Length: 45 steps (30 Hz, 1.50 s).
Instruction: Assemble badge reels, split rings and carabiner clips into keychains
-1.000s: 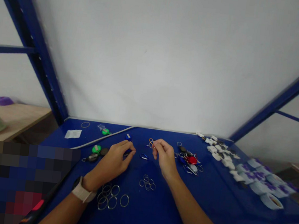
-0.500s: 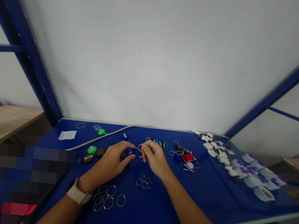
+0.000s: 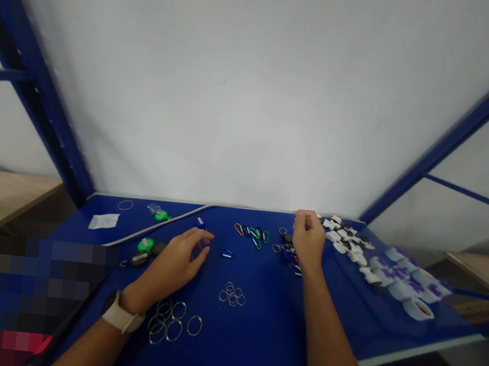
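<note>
My left hand [image 3: 184, 255] hovers over the blue table with its thumb and fingers apart, holding nothing visible. Just right of its fingertips lies a blue carabiner [image 3: 227, 254]. Green and black retractable reels [image 3: 146, 245] sit beside and partly behind that hand, and a blue reel [image 3: 200, 223] lies beyond it. My right hand [image 3: 309, 236] is closed, its fingers pinched together, over a pile of reels and key rings [image 3: 286, 251]. What the pinch holds is hidden, and the hand and wrist cover part of the pile.
Small split rings [image 3: 232, 295] lie mid-table, larger rings [image 3: 168, 323] nearer me. Several carabiners [image 3: 254, 234] are at the back. White pieces [image 3: 351, 244] and white-and-purple rolls [image 3: 409, 282] fill the right. A grey cable [image 3: 170, 220] crosses the back left, near a white packet [image 3: 104, 221].
My hands have parted. The right moved rightward to the pile; the left stayed near its place and no longer holds the blue reel. The blue carabiner is now fully uncovered.
</note>
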### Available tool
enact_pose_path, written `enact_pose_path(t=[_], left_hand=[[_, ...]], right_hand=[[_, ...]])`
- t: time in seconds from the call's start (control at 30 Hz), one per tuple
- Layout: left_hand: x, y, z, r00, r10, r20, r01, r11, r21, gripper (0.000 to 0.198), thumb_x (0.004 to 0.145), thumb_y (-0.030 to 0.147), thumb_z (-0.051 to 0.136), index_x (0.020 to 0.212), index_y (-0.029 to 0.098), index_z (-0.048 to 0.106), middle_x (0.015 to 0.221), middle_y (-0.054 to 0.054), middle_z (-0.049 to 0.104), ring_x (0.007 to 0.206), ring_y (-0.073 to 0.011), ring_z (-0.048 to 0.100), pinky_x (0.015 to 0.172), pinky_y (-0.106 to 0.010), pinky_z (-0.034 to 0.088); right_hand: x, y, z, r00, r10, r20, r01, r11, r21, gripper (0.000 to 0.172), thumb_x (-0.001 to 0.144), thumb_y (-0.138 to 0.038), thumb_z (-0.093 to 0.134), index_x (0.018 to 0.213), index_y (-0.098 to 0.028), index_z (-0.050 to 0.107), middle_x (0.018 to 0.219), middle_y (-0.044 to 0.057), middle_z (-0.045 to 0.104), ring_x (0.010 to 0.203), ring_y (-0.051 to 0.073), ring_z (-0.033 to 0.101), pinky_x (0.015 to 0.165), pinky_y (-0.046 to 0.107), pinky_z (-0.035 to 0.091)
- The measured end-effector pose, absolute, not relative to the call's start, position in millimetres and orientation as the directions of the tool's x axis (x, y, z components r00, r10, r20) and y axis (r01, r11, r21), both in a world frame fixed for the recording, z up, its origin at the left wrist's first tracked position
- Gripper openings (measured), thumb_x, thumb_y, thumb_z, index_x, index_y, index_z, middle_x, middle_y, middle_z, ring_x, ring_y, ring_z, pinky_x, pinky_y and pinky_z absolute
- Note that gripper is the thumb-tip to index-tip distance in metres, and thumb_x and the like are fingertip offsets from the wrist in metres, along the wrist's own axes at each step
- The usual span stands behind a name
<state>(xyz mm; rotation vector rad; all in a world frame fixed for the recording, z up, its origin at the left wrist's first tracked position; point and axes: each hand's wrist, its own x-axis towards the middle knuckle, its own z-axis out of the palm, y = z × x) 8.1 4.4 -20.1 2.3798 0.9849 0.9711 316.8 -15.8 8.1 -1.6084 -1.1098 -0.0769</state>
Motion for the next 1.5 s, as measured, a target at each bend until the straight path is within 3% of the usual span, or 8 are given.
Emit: enact_pose_path(t=[0.13, 0.23, 0.3, 0.47, 0.6, 0.8, 1.0, 1.5], left_hand=[[3.8, 8.6, -21.8, 0.475, 0.761, 0.442, 0.551, -0.648, 0.526, 0.020, 0.092, 0.019, 0.050, 0.109, 0.021, 0.062, 0.105, -0.007, 0.067, 0.084, -0.0207, 0.066, 0.079, -0.036, 0.054], [-1.5, 13.9, -22.9, 0.400, 0.782, 0.478, 0.636, -0.612, 0.470, 0.020, 0.090, 0.015, 0.048, 0.104, 0.018, 0.063, 0.102, -0.009, 0.067, 0.091, -0.0245, 0.066, 0.085, -0.040, 0.053], [-5.5, 17.8, -23.8, 0.347, 0.783, 0.517, 0.681, -0.589, 0.434, 0.020, 0.087, 0.012, 0.048, 0.099, 0.016, 0.063, 0.098, -0.010, 0.067, 0.094, -0.0266, 0.065, 0.089, -0.043, 0.052], [-12.3, 23.3, -26.3, 0.277, 0.811, 0.516, 0.756, -0.515, 0.404, 0.021, 0.087, 0.011, 0.045, 0.099, 0.015, 0.062, 0.097, -0.012, 0.066, 0.096, -0.0283, 0.064, 0.092, -0.045, 0.051], [-12.7, 22.3, -26.6, 0.287, 0.824, 0.488, 0.758, -0.507, 0.411, 0.021, 0.086, 0.009, 0.046, 0.098, 0.015, 0.062, 0.098, -0.012, 0.067, 0.098, -0.0279, 0.064, 0.094, -0.045, 0.050], [-11.5, 20.5, -25.5, 0.333, 0.826, 0.454, 0.742, -0.527, 0.415, 0.019, 0.084, 0.008, 0.050, 0.095, 0.016, 0.063, 0.097, -0.011, 0.067, 0.095, -0.0278, 0.064, 0.089, -0.044, 0.052], [-11.0, 21.3, -26.7, 0.372, 0.818, 0.438, 0.730, -0.549, 0.407, 0.017, 0.085, 0.008, 0.051, 0.094, 0.016, 0.064, 0.096, -0.011, 0.066, 0.093, -0.0270, 0.063, 0.088, -0.044, 0.052], [-2.1, 6.7, -18.1, 0.585, 0.693, 0.421, 0.600, -0.719, 0.350, 0.014, 0.088, 0.015, 0.055, 0.097, 0.020, 0.065, 0.102, -0.008, 0.062, 0.098, -0.0258, 0.057, 0.091, -0.043, 0.049]], right_hand=[[343.4, -21.7, 3.5, 0.567, 0.760, 0.317, 0.808, -0.441, -0.390, 0.029, 0.091, -0.040, 0.049, 0.092, -0.022, 0.071, 0.082, 0.010, 0.070, 0.082, 0.026, 0.067, 0.073, 0.034, 0.047], [347.4, -24.3, 0.6, 0.616, 0.780, 0.112, 0.773, -0.571, -0.276, 0.029, 0.090, -0.039, 0.050, 0.097, -0.025, 0.074, 0.088, 0.012, 0.072, 0.085, 0.028, 0.068, 0.073, 0.035, 0.047], [347.7, -24.9, -0.8, 0.610, 0.785, 0.109, 0.782, -0.573, -0.246, 0.030, 0.091, -0.039, 0.050, 0.101, -0.025, 0.074, 0.093, 0.013, 0.071, 0.089, 0.029, 0.067, 0.075, 0.036, 0.047], [344.2, -20.8, -5.0, 0.472, 0.800, 0.371, 0.882, -0.433, -0.188, 0.031, 0.091, -0.036, 0.053, 0.109, -0.017, 0.071, 0.101, 0.017, 0.068, 0.103, 0.030, 0.060, 0.090, 0.041, 0.044], [319.3, -12.9, -8.1, 0.221, 0.827, 0.516, 0.951, -0.064, -0.304, 0.025, 0.090, -0.023, 0.050, 0.102, -0.015, 0.070, 0.093, 0.012, 0.069, 0.092, 0.026, 0.060, 0.089, 0.040, 0.044], [256.8, -16.9, -13.6, -0.203, 0.913, 0.353, 0.858, 0.340, -0.386, 0.016, 0.091, -0.020, 0.053, 0.099, -0.018, 0.067, 0.090, 0.007, 0.067, 0.088, 0.022, 0.058, 0.087, 0.038, 0.043], [234.3, -26.3, -19.5, -0.307, 0.927, 0.215, 0.848, 0.369, -0.381, 0.018, 0.090, -0.023, 0.060, 0.107, -0.016, 0.062, 0.100, 0.009, 0.063, 0.102, 0.024, 0.057, 0.094, 0.039, 0.042], [236.5, -22.2, -27.7, -0.280, 0.951, 0.128, 0.812, 0.306, -0.498, 0.007, 0.086, -0.017, 0.066, 0.090, -0.017, 0.061, 0.088, 0.004, 0.062, 0.083, 0.017, 0.057, 0.076, 0.031, 0.044]])
